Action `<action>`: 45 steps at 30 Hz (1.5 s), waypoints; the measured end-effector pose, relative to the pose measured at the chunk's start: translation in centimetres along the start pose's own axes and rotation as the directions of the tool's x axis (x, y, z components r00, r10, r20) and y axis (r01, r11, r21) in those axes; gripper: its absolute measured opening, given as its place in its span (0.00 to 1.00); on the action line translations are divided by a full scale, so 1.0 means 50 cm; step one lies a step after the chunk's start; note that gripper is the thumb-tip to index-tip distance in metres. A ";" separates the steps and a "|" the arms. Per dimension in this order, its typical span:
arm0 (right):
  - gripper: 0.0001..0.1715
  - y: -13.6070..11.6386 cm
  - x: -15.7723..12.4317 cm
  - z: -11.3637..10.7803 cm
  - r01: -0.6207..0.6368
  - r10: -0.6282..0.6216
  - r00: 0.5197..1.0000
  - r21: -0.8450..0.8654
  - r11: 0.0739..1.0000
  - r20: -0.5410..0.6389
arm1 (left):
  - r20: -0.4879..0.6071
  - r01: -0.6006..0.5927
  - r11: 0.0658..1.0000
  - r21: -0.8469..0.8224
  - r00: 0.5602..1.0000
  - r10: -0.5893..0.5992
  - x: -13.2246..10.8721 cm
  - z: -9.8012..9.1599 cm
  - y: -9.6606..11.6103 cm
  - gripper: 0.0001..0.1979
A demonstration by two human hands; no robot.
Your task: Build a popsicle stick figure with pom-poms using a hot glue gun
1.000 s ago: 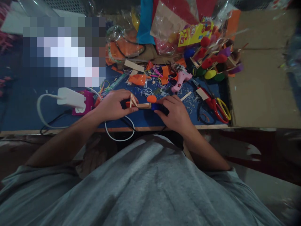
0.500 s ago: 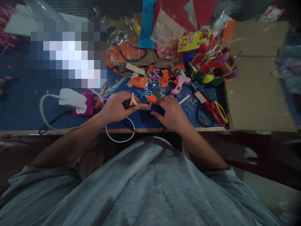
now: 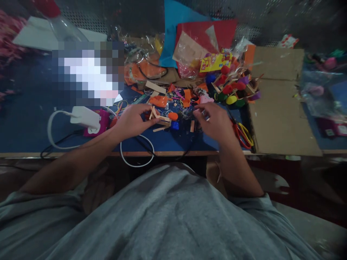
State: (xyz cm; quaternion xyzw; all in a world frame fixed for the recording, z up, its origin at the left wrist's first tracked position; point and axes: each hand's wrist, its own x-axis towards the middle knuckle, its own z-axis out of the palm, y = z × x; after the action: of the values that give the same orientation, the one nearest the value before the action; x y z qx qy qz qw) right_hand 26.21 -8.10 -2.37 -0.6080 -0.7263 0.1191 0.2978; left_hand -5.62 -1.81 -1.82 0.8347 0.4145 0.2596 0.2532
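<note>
My left hand [image 3: 134, 121] pinches a small model made of wooden craft sticks [image 3: 162, 120]. An orange round cap [image 3: 172, 116] and a blue cap [image 3: 175, 125] sit at the model's right end, apart from my fingers. My right hand [image 3: 214, 121] is to the right of the model, with its fingers curled at the pink glue gun [image 3: 206, 98]. Most of the gun is hidden behind that hand. A short wooden strip [image 3: 192, 126] shows just below the right fingertips.
Red and yellow scissors [image 3: 244, 135] lie right of my right hand, beside a cardboard sheet [image 3: 279, 108]. Behind are colourful capped stick models [image 3: 233, 85] and paper scraps. A white charger [image 3: 85, 119] in a magenta socket block [image 3: 103, 121] trails a cable [image 3: 137, 166] over the table edge.
My right hand has let go of the model's blue cap and moved right to the glue gun. My left hand keeps hold of the model. The view has shifted a little.
</note>
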 end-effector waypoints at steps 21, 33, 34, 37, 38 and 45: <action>0.38 0.080 0.063 0.046 -0.354 0.358 0.919 0.055 0.934 -0.163 | -0.010 -0.106 0.987 -0.117 0.994 0.105 0.018 0.039 -0.037 0.18; 0.30 0.104 0.062 0.053 -0.326 0.456 0.836 0.392 0.860 -0.305 | -0.097 -0.090 0.982 -0.164 0.992 0.075 0.017 0.043 -0.014 0.11; 0.30 0.104 0.062 0.054 -0.312 0.439 0.843 0.382 0.870 -0.312 | -0.097 -0.085 0.982 -0.168 0.993 0.070 0.018 0.043 -0.012 0.11; 0.30 0.105 0.061 0.057 -0.264 0.368 0.873 0.324 0.908 -0.319 | -0.101 -0.084 0.982 -0.167 0.993 0.068 0.020 0.048 -0.012 0.11; 0.31 0.105 0.061 0.058 -0.255 0.352 0.882 0.313 0.915 -0.313 | -0.111 -0.083 0.982 -0.172 0.992 0.065 0.021 0.050 -0.013 0.11; 0.38 0.082 0.070 0.065 -0.263 0.287 0.931 0.132 0.956 -0.227 | -0.217 -0.113 0.966 -0.231 0.974 0.062 0.031 0.052 -0.003 0.17</action>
State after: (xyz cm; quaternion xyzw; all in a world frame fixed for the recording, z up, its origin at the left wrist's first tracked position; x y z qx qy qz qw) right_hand 27.35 -3.19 -6.15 -0.6982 -0.5851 0.1200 0.3948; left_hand -3.21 -1.00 -3.48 0.7833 0.3666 0.4052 0.2965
